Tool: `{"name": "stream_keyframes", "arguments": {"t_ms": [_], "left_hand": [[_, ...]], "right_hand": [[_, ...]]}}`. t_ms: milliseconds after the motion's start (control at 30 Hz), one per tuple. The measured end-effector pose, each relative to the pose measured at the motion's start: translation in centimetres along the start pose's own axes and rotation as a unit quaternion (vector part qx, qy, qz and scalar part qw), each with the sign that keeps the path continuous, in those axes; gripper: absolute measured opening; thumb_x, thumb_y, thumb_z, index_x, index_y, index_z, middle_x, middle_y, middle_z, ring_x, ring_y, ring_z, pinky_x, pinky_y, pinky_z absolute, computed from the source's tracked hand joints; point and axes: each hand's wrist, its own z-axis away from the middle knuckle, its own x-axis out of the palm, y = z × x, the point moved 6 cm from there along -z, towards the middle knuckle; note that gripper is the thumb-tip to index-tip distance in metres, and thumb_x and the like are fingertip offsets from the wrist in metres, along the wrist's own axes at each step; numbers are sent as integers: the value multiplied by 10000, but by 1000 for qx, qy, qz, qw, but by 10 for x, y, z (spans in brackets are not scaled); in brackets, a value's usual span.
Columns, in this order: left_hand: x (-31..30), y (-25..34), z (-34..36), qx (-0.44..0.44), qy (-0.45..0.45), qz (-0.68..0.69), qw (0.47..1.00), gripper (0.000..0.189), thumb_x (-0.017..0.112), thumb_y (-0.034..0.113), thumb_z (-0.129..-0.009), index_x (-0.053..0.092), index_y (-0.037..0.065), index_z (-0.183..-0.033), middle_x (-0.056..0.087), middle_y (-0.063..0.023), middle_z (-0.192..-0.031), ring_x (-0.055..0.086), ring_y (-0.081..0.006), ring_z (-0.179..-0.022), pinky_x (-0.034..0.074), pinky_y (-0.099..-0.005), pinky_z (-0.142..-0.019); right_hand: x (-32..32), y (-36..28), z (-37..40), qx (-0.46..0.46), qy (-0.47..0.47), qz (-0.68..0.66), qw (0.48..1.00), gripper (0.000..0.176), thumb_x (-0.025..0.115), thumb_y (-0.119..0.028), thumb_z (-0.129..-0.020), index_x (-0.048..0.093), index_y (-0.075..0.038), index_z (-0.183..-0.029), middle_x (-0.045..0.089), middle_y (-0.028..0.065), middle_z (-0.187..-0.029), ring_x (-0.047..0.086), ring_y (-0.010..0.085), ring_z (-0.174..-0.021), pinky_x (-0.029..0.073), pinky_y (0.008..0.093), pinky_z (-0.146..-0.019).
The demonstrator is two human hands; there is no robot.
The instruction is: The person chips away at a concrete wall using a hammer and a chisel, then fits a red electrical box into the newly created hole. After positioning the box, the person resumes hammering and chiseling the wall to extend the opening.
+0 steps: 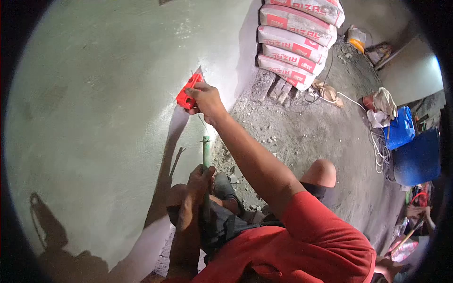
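My right hand (206,100) is closed on a bright red plastic box, which looks like an electrical utility box (190,91). The box is at the grey plastered wall (104,108), beside a dark, rough patch (199,70); whether it sits in a recess cannot be made out. Thin wire-like strands show around it. Lower down, my left hand (200,180) wraps around a green rod-like tool (206,153). It stands nearly upright, with a small crosspiece at its top end. Its lower part runs down by my lap.
Stacked cement bags (297,42) stand by the wall on wooden blocks (280,90). Rubble lies on the rough floor (292,132). To the right are a white cord (377,150), a blue jug (400,127) and a blue container (417,158). Another person's hand (428,219) shows at lower right.
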Motion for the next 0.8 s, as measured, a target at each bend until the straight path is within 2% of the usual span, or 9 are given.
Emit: {"name": "stream_keyframes", "arguments": {"t_ms": [100, 267, 333, 700, 800], "left_hand": [[2, 0, 1, 0, -1, 11, 1000, 296, 638, 338, -945, 558, 54, -961, 532, -7, -662, 526, -122, -528, 438, -296, -482], [4, 4, 3, -13, -3, 7, 1000, 300, 655, 338, -933, 538, 63, -948, 526, -3, -669, 521, -112, -527, 443, -280, -475], [4, 3, 1, -8, 0, -3, 1000, 303, 657, 342, -931, 533, 66, -940, 523, -2, -671, 519, -110, -527, 443, -279, -474], [9, -2, -3, -27, 4, -32, 999, 297, 653, 348, -927, 531, 77, -922, 518, 7, -677, 507, -102, -525, 431, -280, -471], [14, 3, -4, -28, 9, -32, 999, 311, 648, 366, -898, 551, 75, -856, 545, -12, -673, 523, -130, -533, 433, -301, -499]], "right_hand": [[0, -1, 1, -2, 7, -25, 1000, 220, 667, -115, -902, 642, 50, -1044, 611, 69, -785, 575, 133, -548, 496, 264, -406], [5, 0, 5, -8, 42, -43, 998, 223, 670, -122, -899, 641, 48, -1041, 607, 62, -771, 563, 133, -545, 493, 268, -423], [4, 1, 3, -47, 77, -32, 995, 193, 652, -146, -934, 663, 33, -1003, 627, 66, -804, 580, 125, -590, 519, 255, -475], [5, 9, 0, -52, 98, -13, 994, 209, 693, -152, -906, 678, 52, -949, 610, 58, -699, 551, 122, -532, 460, 255, -427], [3, 8, -4, -50, 104, 2, 993, 220, 703, -160, -898, 676, 55, -938, 619, 71, -707, 561, 128, -533, 462, 259, -423]]}}
